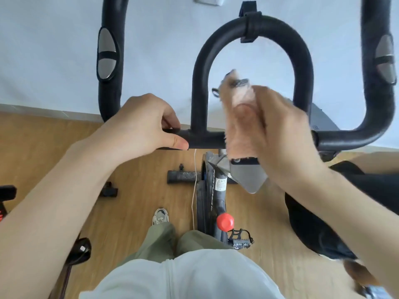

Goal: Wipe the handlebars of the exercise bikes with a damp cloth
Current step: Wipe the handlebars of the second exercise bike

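Note:
The exercise bike's black padded handlebars (254, 26) fill the upper view: a middle loop, two outer arms with grey sensor pads (106, 53), and a horizontal crossbar (205, 140). My left hand (140, 124) grips the crossbar left of the loop's base, thumb under the bar. My right hand (280, 130) holds a pale pink cloth (239, 124) pressed over the crossbar at the loop's right base. The cloth is blurred and hides that stretch of bar.
Below are the bike frame (218, 190), a red knob (225, 222), a pedal (239, 238), and a white cord (194, 190) hanging down. The black saddle (313, 223) sits at right. The floor is wood; a white wall stands behind. Another machine's parts show at the left edge.

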